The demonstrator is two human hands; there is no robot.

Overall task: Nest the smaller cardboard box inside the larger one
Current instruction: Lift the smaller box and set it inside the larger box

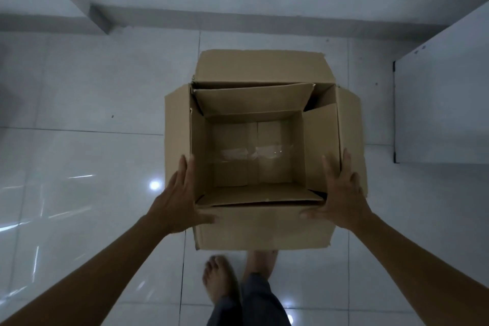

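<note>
The larger cardboard box point(264, 230) is in the middle of the view with its four flaps folded outward. The smaller cardboard box point(254, 156) sits inside it, open and empty, its flaps standing up against the larger box's walls. My left hand point(180, 198) clasps the near left corner of the larger box, fingers stretched along the left flap and thumb across the near flap. My right hand point(341, 193) clasps the near right corner the same way. I cannot tell whether the box rests on the floor or is lifted.
The floor point(79, 167) is glossy white tile with light reflections. My bare feet point(219, 280) are directly under the near flap. A white cabinet or panel point(444, 103) stands at the right. A wall with a grey skirting point(238, 18) runs across the back.
</note>
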